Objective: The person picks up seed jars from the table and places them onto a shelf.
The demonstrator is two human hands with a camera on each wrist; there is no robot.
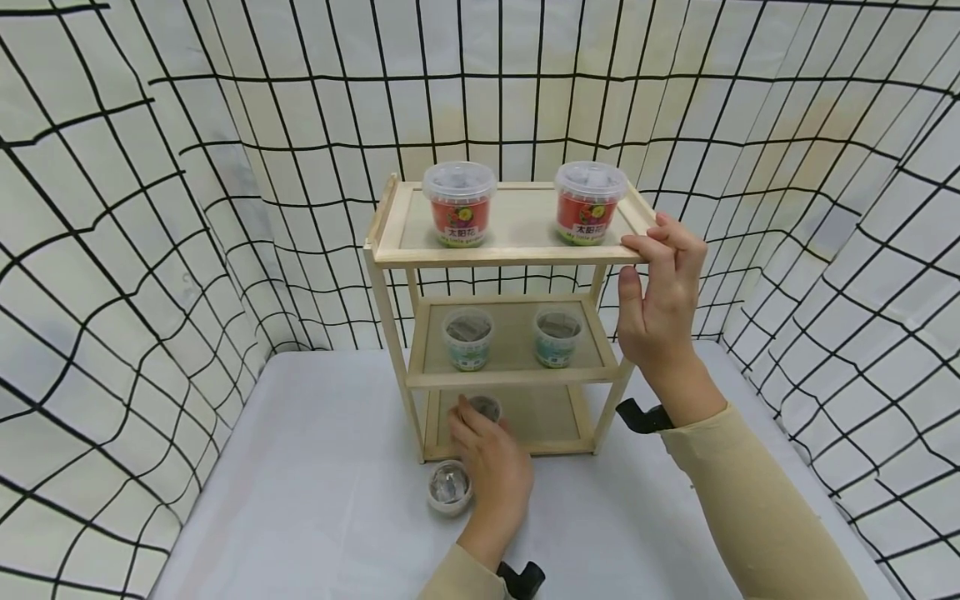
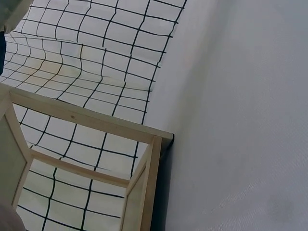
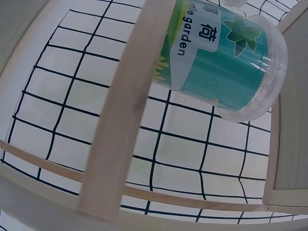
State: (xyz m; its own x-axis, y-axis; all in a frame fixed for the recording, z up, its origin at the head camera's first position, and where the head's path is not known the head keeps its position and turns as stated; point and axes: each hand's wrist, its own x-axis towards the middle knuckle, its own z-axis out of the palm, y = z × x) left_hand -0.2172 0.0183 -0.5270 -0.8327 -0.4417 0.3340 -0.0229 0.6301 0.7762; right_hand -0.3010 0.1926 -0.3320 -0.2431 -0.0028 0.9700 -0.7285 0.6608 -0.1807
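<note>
A three-tier wooden shelf rack (image 1: 495, 379) stands on the white-covered table. My left hand (image 1: 495, 467) reaches to the bottom tier, its fingers and thumb round a small clear-lidded cup (image 1: 487, 407), mostly hidden by the hand. In front of the rack, beside that hand, another small lidded cup (image 1: 450, 487) sits on the table. My right hand (image 1: 663, 292) grips the rack's top right front corner. Two red-labelled cups (image 1: 461, 207) (image 1: 591, 204) stand on the top tier. On the middle tier are two teal-labelled cups (image 1: 468, 340) (image 1: 557, 337); one looms large in the right wrist view.
White walls with a black wire grid (image 1: 330, 150) enclose the table (image 1: 300, 500) at the back and both sides. In the left wrist view, a lower corner of the rack (image 2: 156, 139) meets the white cloth.
</note>
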